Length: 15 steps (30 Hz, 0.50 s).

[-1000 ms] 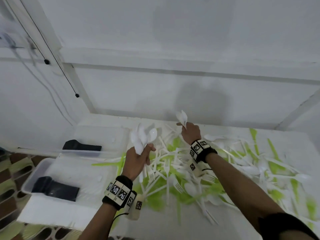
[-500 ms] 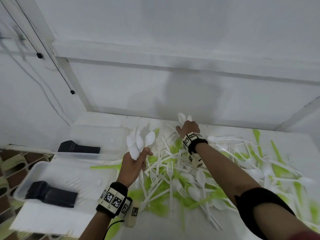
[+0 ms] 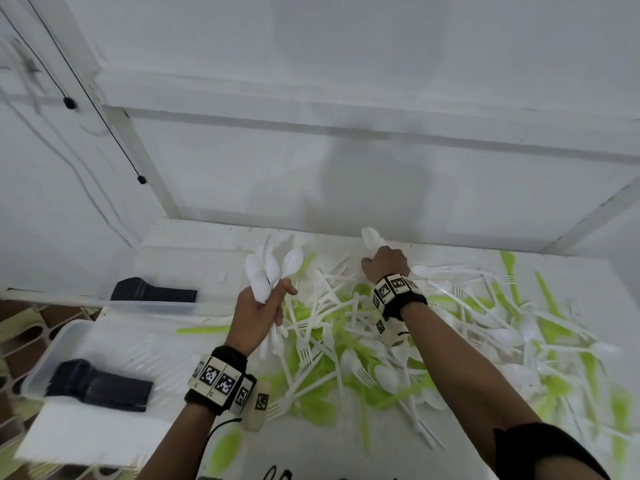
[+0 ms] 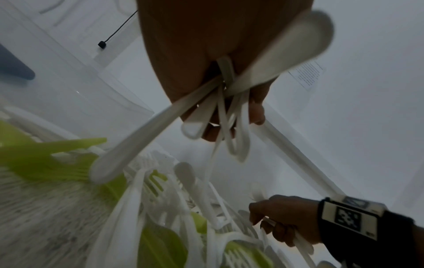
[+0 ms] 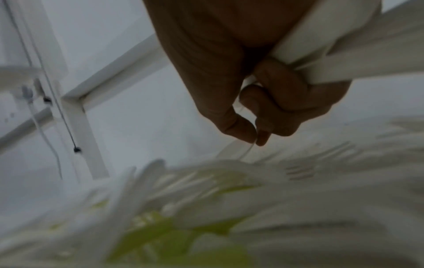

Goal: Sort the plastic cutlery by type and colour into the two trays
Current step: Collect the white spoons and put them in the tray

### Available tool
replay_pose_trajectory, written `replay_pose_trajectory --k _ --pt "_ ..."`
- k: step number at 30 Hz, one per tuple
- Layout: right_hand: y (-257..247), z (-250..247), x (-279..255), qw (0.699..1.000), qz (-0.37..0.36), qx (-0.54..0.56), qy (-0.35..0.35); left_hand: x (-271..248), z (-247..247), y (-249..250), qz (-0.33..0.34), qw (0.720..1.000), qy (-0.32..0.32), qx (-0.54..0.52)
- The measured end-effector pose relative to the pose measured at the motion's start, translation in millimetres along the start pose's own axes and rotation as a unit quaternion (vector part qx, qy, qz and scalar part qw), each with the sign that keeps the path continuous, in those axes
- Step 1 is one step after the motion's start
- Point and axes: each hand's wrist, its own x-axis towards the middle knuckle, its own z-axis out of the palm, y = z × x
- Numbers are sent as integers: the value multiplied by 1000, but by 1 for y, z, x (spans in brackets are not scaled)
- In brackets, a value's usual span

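Note:
My left hand [image 3: 258,311] grips a bunch of white plastic spoons [image 3: 273,268], bowls up, above the left edge of the cutlery pile; their handles [image 4: 220,116] fan out below the fist. My right hand [image 3: 384,263] is at the far side of the pile, fist closed round white spoons [image 3: 371,237], with thumb and forefinger [image 5: 252,134] pinching another white piece. The pile [image 3: 398,341] of white and green forks and spoons covers the white table. Two clear trays [image 3: 69,341] [image 3: 166,271] sit at the left.
Each tray holds a black block [image 3: 100,386] [image 3: 152,291]. A white wall with a frame rises right behind the table. A black cable [image 3: 104,119] hangs at the left. Tiled floor shows past the table's left edge.
The right hand has stayed low at the far side of the pile with its spoons. The left hand with its bunch has hardly moved. The head view has shifted slightly.

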Motion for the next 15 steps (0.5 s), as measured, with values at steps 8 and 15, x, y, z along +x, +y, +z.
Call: replay_pose_trajectory --k 8,15 --pt "13 -16 -32 953 -160 156 206 11 0 11 -3 1000 -29 9" --pt "28 -49 -52 870 -356 164 297 27 47 30 22 996 -83 22"
